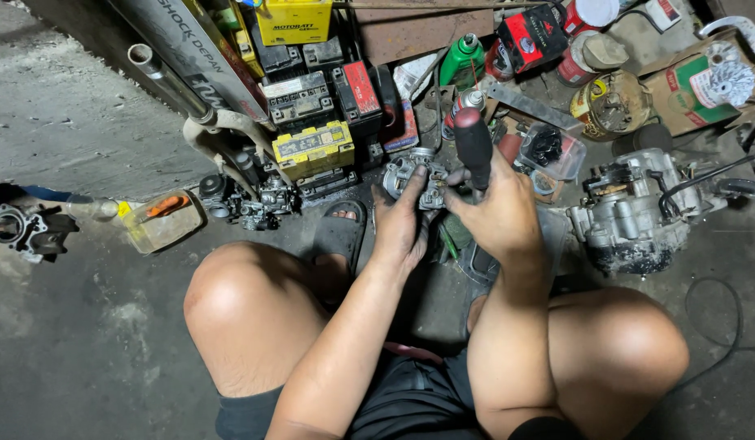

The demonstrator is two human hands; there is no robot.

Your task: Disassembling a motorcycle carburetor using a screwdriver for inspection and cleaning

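Squatting on the concrete floor (84, 342) here. Left hand (400, 224) wrapped around a small metal carburetor (414, 178), held up in the middle between the knees. Right hand (496, 213) clenched on a screwdriver (474, 147) with a dark red-topped handle, standing upright right beside the carburetor; tip hidden behind the fingers. Containers all over: clear plastic tub (161, 218) to the left holding an orange-handled tool, another clear tub (553, 151) far right of the hands with a black gear-like part inside. Green bottle (461, 61) and a dented yellowish tin (610, 104) at the far side. Stack of batteries (312, 147) far left, grey engine block (630, 213) on the right.
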